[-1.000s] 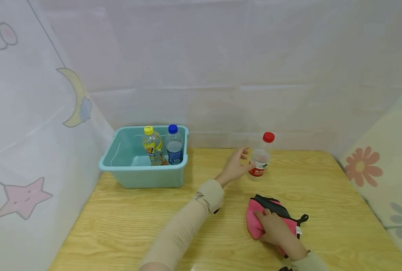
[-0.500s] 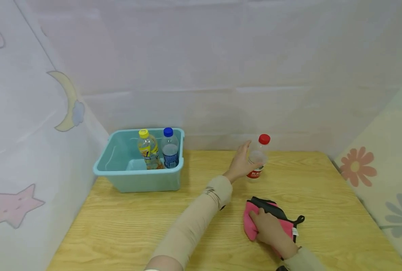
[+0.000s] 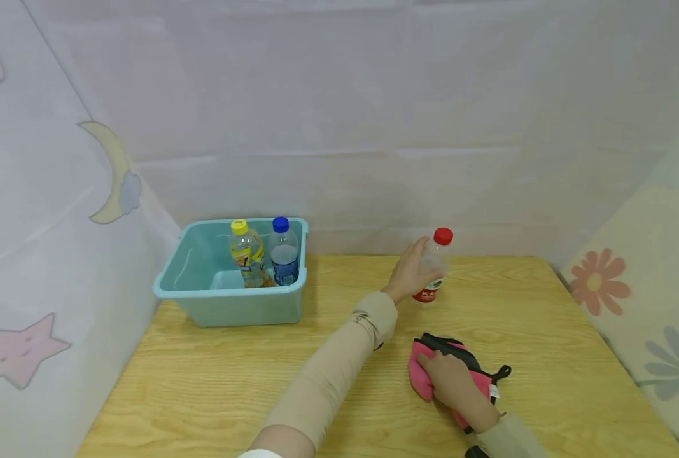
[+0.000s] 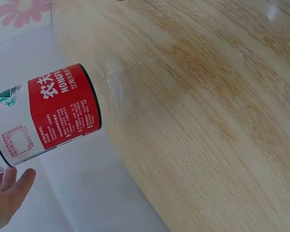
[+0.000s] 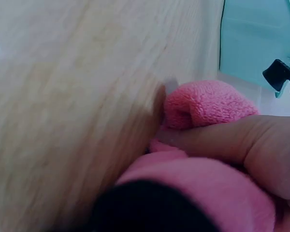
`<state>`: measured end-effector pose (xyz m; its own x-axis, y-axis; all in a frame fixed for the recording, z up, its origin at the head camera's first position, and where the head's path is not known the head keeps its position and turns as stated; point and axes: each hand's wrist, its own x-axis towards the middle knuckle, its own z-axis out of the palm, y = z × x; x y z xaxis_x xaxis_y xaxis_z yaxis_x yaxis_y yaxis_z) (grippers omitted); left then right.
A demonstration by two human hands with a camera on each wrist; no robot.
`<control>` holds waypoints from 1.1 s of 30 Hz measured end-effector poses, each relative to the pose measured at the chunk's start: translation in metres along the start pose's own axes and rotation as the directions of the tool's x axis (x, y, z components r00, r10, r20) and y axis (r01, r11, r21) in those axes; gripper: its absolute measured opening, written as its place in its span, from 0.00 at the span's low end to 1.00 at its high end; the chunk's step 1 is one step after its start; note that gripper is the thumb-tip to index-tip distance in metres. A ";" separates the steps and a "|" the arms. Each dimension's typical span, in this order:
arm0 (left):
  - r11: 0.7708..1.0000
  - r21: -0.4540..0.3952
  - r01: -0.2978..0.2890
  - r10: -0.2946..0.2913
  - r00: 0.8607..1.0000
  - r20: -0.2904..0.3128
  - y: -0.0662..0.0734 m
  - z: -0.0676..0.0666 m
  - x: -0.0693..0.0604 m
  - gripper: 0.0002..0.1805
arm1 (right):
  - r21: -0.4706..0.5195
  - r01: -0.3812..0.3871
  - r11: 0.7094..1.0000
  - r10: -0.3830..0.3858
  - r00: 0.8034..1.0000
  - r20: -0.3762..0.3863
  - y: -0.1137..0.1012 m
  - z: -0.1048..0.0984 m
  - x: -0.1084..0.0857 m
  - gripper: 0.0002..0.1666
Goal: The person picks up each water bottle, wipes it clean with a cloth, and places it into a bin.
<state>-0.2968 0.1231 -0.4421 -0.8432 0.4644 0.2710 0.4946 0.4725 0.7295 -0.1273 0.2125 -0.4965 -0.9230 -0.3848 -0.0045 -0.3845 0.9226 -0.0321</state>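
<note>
A clear plastic bottle (image 3: 433,261) with a red cap and a red-and-white label stands towards the back right of the table. My left hand (image 3: 410,273) holds it from its left side, the thumb across its front and the other fingers behind. In the left wrist view, the bottle's label (image 4: 63,106) shows large, with fingertips against its upper edge. My right hand (image 3: 452,380) grips a folded pink cloth (image 3: 420,378) with black edging and a hanging loop, lying on the table. The right wrist view shows the thumb pressed into the fluffy cloth (image 5: 208,104).
A light blue plastic basin (image 3: 230,308) stands at the back left of the wooden table (image 3: 213,381). Inside it are a yellow-capped bottle (image 3: 249,257) and a blue-capped bottle (image 3: 284,254). A pale sheet (image 3: 339,127) hangs behind the table.
My left hand has moved right to the red-capped bottle and closed round it. The right hand stays on the pink cloth. The head view has shifted slightly.
</note>
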 end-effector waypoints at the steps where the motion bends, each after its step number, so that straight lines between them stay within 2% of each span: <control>1: 1.000 0.003 0.001 -0.001 1.000 -0.002 0.000 0.000 0.000 0.43 | -0.005 0.002 1.000 -0.002 1.000 -0.011 0.000 0.001 0.000 0.16; 6: 1.000 -0.010 -0.006 0.006 1.000 -0.007 0.002 0.000 -0.003 0.42 | -0.003 -0.017 1.000 0.017 1.000 -0.017 0.002 0.002 -0.001 0.16; 14: 0.991 -0.131 -0.008 0.004 1.000 -0.028 0.002 -0.010 -0.013 0.42 | 0.002 -0.036 0.999 0.036 0.999 -0.028 0.005 0.000 -0.006 0.17; 17: 0.988 -0.152 -0.002 -0.004 0.999 -0.039 0.000 -0.015 -0.016 0.42 | 0.051 -0.056 0.997 0.058 0.998 -0.036 0.008 -0.001 -0.008 0.22; 19: 0.988 -0.156 0.003 -0.008 0.999 -0.035 -0.001 -0.017 -0.019 0.42 | 0.122 -0.078 0.990 0.083 0.996 -0.043 0.012 -0.003 -0.010 0.25; 22: 0.988 -0.156 0.011 -0.016 0.999 -0.030 -0.002 -0.020 -0.024 0.42 | 0.260 -0.130 0.957 0.148 0.988 -0.051 0.021 -0.006 -0.015 0.30; 26: 0.986 -0.163 0.011 -0.018 0.999 -0.043 -0.003 -0.024 -0.032 0.42 | 0.418 -0.185 0.889 0.237 0.969 -0.075 0.032 -0.013 -0.022 0.31; 29: 0.985 -0.170 -0.003 -0.006 0.999 -0.052 -0.005 -0.027 -0.038 0.42 | 0.499 -0.192 0.845 0.282 0.953 -0.113 0.037 -0.018 -0.026 0.29; 33: 0.984 -0.176 -0.009 0.000 0.999 -0.050 -0.007 -0.030 -0.045 0.42 | 0.561 -0.162 0.812 0.308 0.935 -0.176 0.039 -0.023 -0.031 0.26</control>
<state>-0.2686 0.0769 -0.4407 -0.8525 0.4266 0.3020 0.4575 0.3295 0.8259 -0.1136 0.2608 -0.4750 -0.9843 -0.0711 0.1617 -0.1537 0.7954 -0.5862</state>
